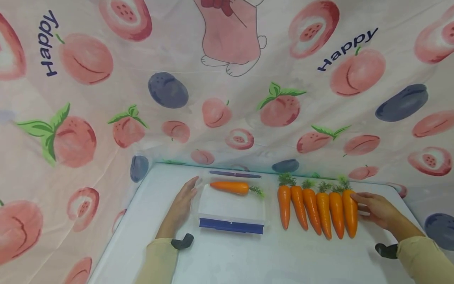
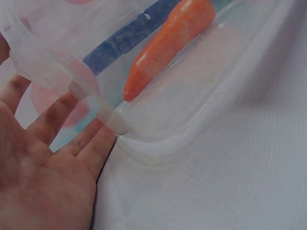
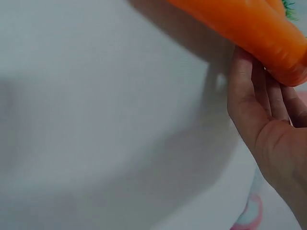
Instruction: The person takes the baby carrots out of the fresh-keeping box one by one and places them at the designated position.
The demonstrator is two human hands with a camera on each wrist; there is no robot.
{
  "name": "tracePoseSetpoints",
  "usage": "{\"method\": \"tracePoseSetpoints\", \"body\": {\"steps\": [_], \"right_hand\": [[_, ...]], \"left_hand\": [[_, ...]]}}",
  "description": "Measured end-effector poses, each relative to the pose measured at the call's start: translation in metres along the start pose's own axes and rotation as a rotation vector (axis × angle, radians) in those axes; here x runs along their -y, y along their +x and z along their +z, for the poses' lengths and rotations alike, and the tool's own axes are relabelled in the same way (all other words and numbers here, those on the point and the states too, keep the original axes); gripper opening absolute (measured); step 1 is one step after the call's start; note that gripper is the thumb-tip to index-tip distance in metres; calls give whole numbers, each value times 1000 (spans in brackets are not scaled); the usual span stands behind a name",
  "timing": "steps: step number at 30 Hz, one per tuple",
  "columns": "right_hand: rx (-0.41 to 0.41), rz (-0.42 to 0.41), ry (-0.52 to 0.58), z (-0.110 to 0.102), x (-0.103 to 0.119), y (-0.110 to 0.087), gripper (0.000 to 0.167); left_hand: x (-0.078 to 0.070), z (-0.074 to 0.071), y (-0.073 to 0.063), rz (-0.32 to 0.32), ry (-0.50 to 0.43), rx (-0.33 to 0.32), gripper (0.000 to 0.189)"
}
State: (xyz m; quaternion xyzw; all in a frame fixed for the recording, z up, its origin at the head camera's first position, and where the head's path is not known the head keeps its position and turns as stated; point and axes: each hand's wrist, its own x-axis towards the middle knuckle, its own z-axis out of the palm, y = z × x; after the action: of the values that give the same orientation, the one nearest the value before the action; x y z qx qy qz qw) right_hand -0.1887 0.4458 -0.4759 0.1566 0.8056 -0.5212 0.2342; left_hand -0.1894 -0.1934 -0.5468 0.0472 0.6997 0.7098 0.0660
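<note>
A clear plastic box [image 1: 232, 205] with blue clasp strips stands on the white table. Inside it, near the far side, one orange carrot [image 1: 229, 187] with a green top lies sideways. My left hand [image 1: 182, 203] touches the box's left wall with extended fingers [image 2: 57, 112]. To the right of the box, several carrots [image 1: 308, 209] lie side by side, green tops away from me, tips toward me. My right hand [image 1: 377, 209] is at the right end of this row, its fairly straight fingertips touching the upper part of the rightmost carrot [image 1: 350, 215].
Behind and beside the white table [image 1: 283, 260] hangs a pink fruit-print cloth [image 1: 220, 90]. A blue strip [image 1: 230, 226] runs along the box's near edge, another [image 1: 235, 174] along its far edge. Black wrist straps [image 1: 182, 241] show at both sleeves.
</note>
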Motion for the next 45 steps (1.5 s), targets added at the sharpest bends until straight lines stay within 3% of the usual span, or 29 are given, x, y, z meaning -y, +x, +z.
{"method": "tracePoseSetpoints", "body": {"steps": [10,24,45], "right_hand": [[19,35,41,4,-12,7,92],[34,58,78,17,-8,4,92],[39,21,-8,22,-22,8,94]], "left_hand": [[-1,1,-1,-9,46,-11,48],[0,1,-2,1,56,-13,48],[-1,-1,-2,-15,43,-15,50]]}}
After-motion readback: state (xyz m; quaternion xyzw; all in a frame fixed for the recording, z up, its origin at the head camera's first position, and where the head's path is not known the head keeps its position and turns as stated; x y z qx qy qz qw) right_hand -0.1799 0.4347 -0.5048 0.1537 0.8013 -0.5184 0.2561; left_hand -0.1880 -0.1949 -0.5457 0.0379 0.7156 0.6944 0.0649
